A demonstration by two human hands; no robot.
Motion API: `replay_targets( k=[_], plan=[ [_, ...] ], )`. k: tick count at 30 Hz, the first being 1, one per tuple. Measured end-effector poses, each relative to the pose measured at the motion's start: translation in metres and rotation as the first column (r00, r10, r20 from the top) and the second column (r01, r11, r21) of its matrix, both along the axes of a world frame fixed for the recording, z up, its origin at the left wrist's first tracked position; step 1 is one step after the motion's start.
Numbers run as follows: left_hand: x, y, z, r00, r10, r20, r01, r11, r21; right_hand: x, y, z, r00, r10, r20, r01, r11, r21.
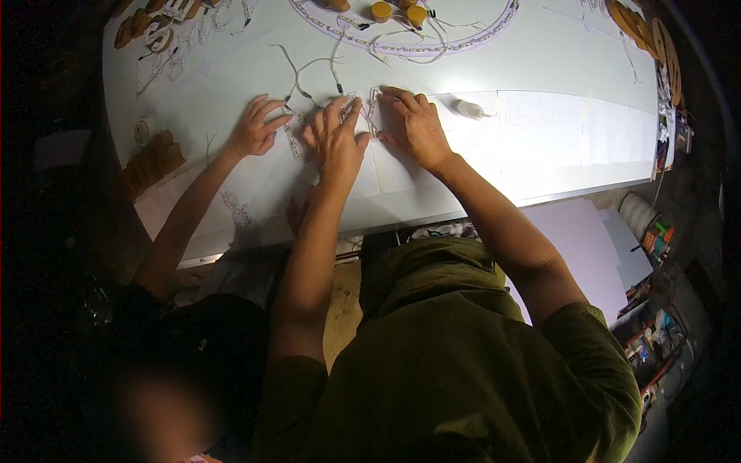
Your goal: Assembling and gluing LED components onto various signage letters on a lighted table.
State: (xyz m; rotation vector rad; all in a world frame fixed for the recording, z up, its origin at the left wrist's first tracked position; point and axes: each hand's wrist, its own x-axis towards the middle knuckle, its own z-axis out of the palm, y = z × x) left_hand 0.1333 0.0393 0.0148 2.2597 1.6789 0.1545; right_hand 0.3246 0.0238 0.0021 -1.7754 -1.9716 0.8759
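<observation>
My right hand (419, 127) has its fingertips at the top and its thumb at the bottom of a narrow piece of bent LED strip (373, 113), holding it at both ends on the white table. My left hand (337, 140) lies just left of it, fingers spread, its fingertips over another LED strip piece (349, 103) that they partly hide. A thin white wire with a black connector (337, 88) runs up from there. Further left, a co-worker's hand (258, 130) touches a third LED strip piece (294, 139).
A white bottle (471, 109) lies right of my right hand on paper sheets (571, 147) with faint outlines. Yellow-capped containers (417, 15) stand inside a large LED ring (478, 40) at the back. Brown shaped pieces (158, 158) sit at the left edge. The co-worker stands close on my left.
</observation>
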Motion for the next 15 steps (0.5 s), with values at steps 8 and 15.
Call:
replay_targets(
  k=[8,15],
  plan=[
    [0.0024,-0.0017,-0.0014,1.0,0.023,0.003,-0.022,0.999,-0.035,0.0,0.0014,0.0036,1.0,0.012,-0.017,-0.012,1.0,0.004],
    [0.0026,-0.0014,-0.0023,0.999,0.03,0.021,-0.028,0.998,-0.062,0.0016,0.0032,0.0029,0.999,0.014,-0.031,-0.014,1.0,0.001]
  ],
)
